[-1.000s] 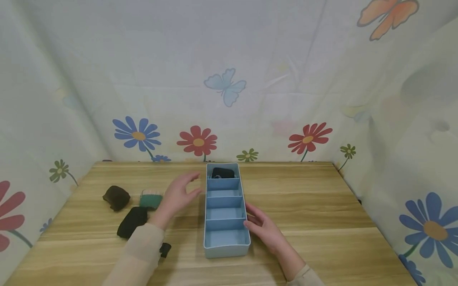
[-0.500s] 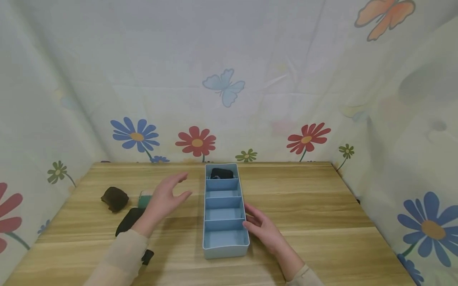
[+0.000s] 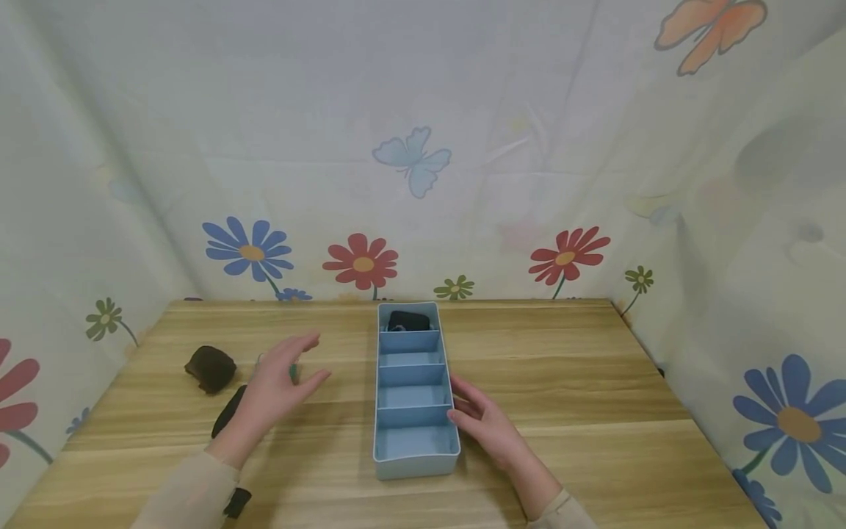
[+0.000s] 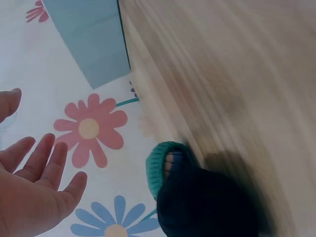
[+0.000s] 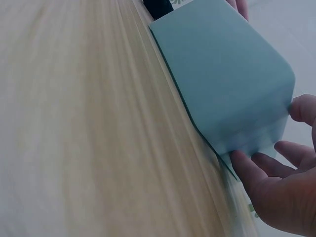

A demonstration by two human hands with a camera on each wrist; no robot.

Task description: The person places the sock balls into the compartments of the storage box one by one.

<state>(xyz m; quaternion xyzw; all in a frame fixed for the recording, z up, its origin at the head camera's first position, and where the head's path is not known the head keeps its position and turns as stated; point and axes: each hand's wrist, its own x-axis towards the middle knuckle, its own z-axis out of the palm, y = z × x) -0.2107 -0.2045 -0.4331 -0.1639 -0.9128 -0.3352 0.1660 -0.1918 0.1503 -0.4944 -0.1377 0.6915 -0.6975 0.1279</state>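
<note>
My left hand (image 3: 267, 387) hovers left of the blue divided box (image 3: 416, 468), fingers apart and holding nothing. Beneath it lies a teal roll (image 3: 294, 372), mostly covered by the hand in the head view; in the left wrist view its ribbed knit edge (image 4: 156, 170) shows beside a dark bundle (image 4: 207, 210). Part of a black bundle (image 3: 228, 414) shows left of the wrist. With relaxed fingers, my right hand (image 3: 490, 430) touches the box's right side wall (image 5: 232, 69). A black folded item (image 3: 410, 321) sits in the farthest compartment; the other compartments are bare.
A dark brown rolled bundle (image 3: 211, 369) rests at the left of the wooden table (image 3: 555, 367). A small black item (image 3: 237, 502) pokes out by the left sleeve (image 3: 192, 496). A flower-print curtain (image 3: 423, 88) hangs behind the table and along both sides.
My left hand has moved left and toward me, away from the box, over the teal roll and black bundle. The right hand stays at the box's side.
</note>
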